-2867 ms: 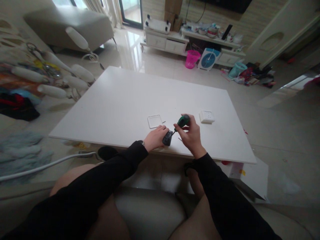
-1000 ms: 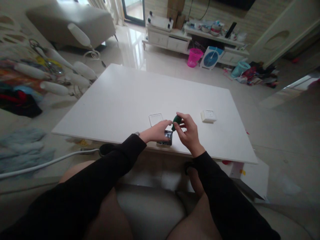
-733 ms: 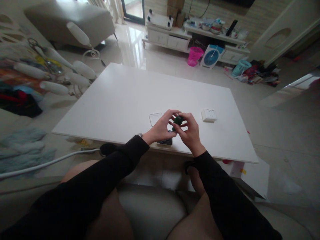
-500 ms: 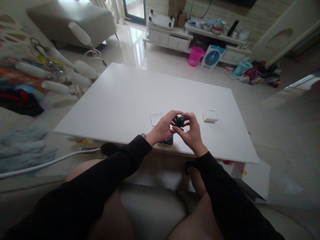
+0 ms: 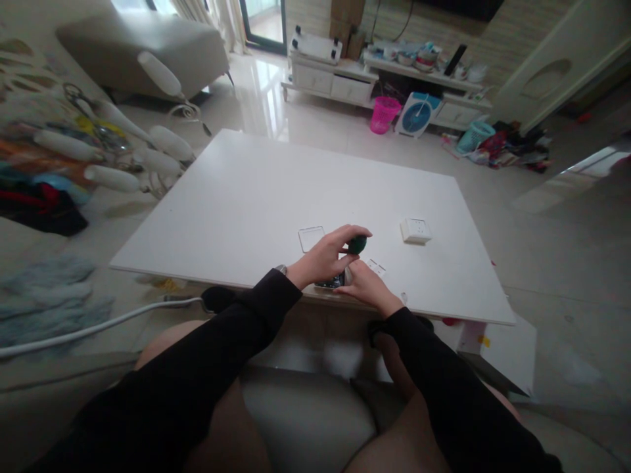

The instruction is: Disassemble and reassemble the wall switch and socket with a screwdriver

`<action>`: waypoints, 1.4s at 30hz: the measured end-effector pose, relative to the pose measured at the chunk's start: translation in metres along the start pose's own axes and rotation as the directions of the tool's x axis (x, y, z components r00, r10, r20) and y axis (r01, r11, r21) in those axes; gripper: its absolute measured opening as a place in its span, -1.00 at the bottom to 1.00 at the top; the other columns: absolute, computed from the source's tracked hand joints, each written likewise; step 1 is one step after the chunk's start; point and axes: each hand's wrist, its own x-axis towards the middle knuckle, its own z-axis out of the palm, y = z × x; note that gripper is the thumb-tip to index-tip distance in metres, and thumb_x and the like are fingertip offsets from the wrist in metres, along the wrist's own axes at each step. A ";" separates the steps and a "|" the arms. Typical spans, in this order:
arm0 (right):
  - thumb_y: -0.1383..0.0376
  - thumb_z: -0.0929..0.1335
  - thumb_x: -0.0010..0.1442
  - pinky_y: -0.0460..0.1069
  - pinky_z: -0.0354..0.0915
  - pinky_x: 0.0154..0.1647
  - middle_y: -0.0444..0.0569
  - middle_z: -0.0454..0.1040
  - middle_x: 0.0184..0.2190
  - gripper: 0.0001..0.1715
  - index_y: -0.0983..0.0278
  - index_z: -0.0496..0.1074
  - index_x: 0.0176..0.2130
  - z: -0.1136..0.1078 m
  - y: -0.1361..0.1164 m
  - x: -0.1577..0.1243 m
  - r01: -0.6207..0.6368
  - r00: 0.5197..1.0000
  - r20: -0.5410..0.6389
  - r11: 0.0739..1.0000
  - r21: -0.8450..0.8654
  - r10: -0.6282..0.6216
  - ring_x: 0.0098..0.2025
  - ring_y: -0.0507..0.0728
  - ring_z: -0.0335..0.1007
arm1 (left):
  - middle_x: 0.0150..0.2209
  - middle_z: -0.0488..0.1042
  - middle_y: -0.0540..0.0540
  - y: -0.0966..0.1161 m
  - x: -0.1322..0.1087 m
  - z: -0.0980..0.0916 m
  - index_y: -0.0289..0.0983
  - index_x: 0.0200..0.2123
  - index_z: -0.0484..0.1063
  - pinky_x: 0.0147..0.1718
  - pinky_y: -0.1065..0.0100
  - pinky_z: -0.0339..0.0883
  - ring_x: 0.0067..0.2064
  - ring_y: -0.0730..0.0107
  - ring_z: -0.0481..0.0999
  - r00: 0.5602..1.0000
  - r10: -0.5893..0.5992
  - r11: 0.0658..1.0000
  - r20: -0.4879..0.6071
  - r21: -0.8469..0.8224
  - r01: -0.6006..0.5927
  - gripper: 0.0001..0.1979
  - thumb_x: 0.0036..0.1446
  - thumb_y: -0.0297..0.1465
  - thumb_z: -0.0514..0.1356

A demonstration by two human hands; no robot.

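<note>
My left hand (image 5: 326, 257) is closed round the green handle of a screwdriver (image 5: 357, 244), held upright over a small dark part (image 5: 329, 283) near the front edge of the white table (image 5: 246, 197). My right hand (image 5: 363, 288) lies low on the table beside that dark part, its fingers touching it; whether they grip it is hidden. A thin white frame plate (image 5: 311, 238) lies just behind my left hand. A white wall socket (image 5: 415, 230) sits to the right.
A small white piece (image 5: 376, 266) lies right of my hands. Beyond the table stand a pink basket (image 5: 382, 114), a blue fan (image 5: 414, 115) and a low white cabinet (image 5: 325, 84). A white lamp with oval shades (image 5: 148, 154) stands left. A white hose (image 5: 89, 326) crosses the floor.
The screwdriver passed from my right hand to my left. My right hand dropped to the table beside the dark part. A small white piece now shows right of my hands.
</note>
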 end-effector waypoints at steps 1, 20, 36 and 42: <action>0.20 0.66 -0.04 0.34 0.36 0.26 0.24 0.48 0.14 -0.16 0.31 0.42 0.16 0.003 0.000 0.000 -0.007 1.000 0.004 1.000 0.003 0.007 0.21 0.43 0.42 | 0.10 0.45 -0.16 0.003 0.001 0.000 -0.16 0.15 0.37 -0.04 0.29 0.60 0.08 0.29 0.51 1.000 -0.003 1.000 0.014 -0.007 0.003 -0.55 0.23 -0.59 0.18; 0.19 0.64 -0.04 0.36 0.20 0.40 0.24 0.42 0.23 0.01 0.31 0.34 0.30 0.006 0.007 0.007 -0.007 1.000 0.028 0.987 0.159 0.003 0.34 0.45 0.29 | 0.03 0.56 -0.14 0.020 0.002 -0.017 -0.21 0.03 0.56 -0.04 0.27 0.59 0.06 0.30 0.57 1.000 -0.006 1.000 -0.009 -0.013 0.006 -0.70 0.26 -0.54 0.23; 0.26 0.64 -0.06 0.32 0.29 0.32 0.17 0.43 0.17 -0.15 0.28 0.43 0.18 0.012 0.003 0.006 -0.050 0.999 0.014 0.990 0.135 0.049 0.24 0.41 0.37 | 0.01 0.56 -0.14 0.019 0.005 -0.014 -0.21 -0.02 0.63 -0.11 0.32 0.57 0.00 0.34 0.59 0.998 0.037 0.999 -0.053 -0.020 -0.038 -0.68 0.24 -0.58 0.19; 0.26 0.64 -0.05 0.32 0.25 0.36 0.20 0.40 0.24 -0.04 0.28 0.37 0.27 0.014 0.003 0.008 -0.053 0.999 0.018 0.988 0.145 0.051 0.33 0.44 0.29 | -0.15 0.47 -0.10 0.021 0.004 -0.011 -0.21 -0.15 0.68 -0.36 0.44 0.55 -0.17 0.40 0.55 0.993 0.004 1.000 -0.121 0.015 -0.002 -0.82 0.13 -0.45 0.41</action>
